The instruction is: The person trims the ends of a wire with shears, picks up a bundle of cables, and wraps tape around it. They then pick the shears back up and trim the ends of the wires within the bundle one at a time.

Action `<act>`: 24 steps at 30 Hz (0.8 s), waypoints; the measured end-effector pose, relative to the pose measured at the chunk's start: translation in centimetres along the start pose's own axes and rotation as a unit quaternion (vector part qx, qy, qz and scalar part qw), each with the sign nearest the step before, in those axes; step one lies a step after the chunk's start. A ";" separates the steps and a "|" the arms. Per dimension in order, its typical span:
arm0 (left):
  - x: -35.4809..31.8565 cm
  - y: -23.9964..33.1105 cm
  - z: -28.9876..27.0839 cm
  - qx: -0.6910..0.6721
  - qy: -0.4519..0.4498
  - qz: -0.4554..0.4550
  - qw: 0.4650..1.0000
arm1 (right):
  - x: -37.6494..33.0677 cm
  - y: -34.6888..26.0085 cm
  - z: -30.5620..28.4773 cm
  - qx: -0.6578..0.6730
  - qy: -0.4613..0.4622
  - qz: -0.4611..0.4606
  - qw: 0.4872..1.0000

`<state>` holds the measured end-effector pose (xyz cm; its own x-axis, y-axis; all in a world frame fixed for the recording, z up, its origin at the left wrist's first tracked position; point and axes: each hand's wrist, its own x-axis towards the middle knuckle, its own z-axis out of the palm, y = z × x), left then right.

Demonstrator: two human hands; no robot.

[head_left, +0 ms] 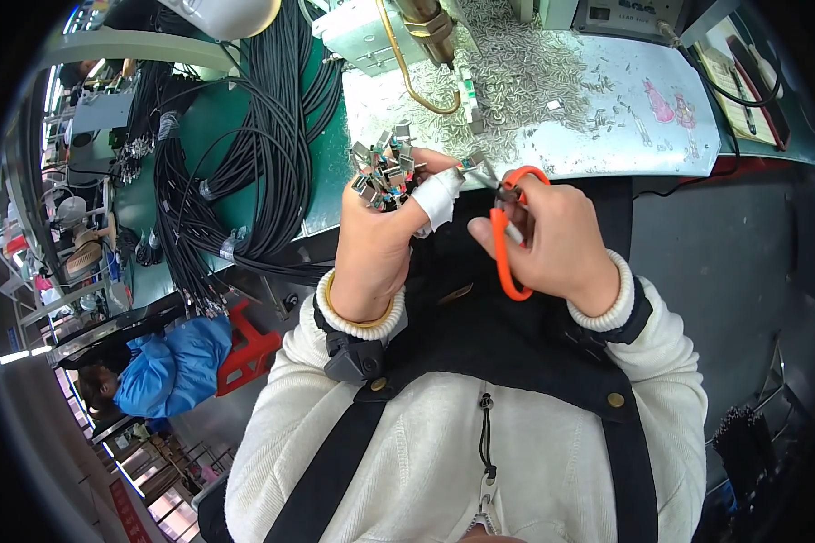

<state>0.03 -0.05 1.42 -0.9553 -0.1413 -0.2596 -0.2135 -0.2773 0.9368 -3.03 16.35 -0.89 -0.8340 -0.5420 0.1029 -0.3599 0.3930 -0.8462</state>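
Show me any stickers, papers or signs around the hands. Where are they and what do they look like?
Pink cartoon drawing: on the pale bench mat, right of the metal bits; two small pink figures.
Paper sheet: far right bench edge; cream rectangle, dark print.
Panel label: machine at the top; small pale rectangle.
Red sign: lower left, on the floor; long and red.

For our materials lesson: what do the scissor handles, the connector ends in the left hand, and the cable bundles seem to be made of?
Scissor handles: likely plastic, bright orange and smooth.
Connector ends, bunched in the left hand: probably metal, silvery-grey and boxy with glinting faces.
Cable bundles: black, matte, flexible sheath, apparently rubber or plastic.
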 end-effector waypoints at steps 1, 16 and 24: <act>0.0 0.0 0.0 0.008 0.002 0.004 1.000 | -0.1 0.0 0.4 -0.011 0.004 0.007 1.000; 6.6 -0.6 -1.7 -0.138 -0.045 -0.129 0.981 | 3.4 0.6 -0.2 0.362 0.082 0.199 0.907; 7.9 0.3 -1.7 -0.106 -0.074 -0.151 0.980 | 7.2 2.0 -0.6 0.333 0.053 0.168 0.926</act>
<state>-7.23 -2.92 -0.71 -0.8772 0.1131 -0.4666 -0.4597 -0.4780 0.7485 -10.03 13.64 -1.55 -0.9013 -0.3821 -0.2042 0.2360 -0.0375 -0.9710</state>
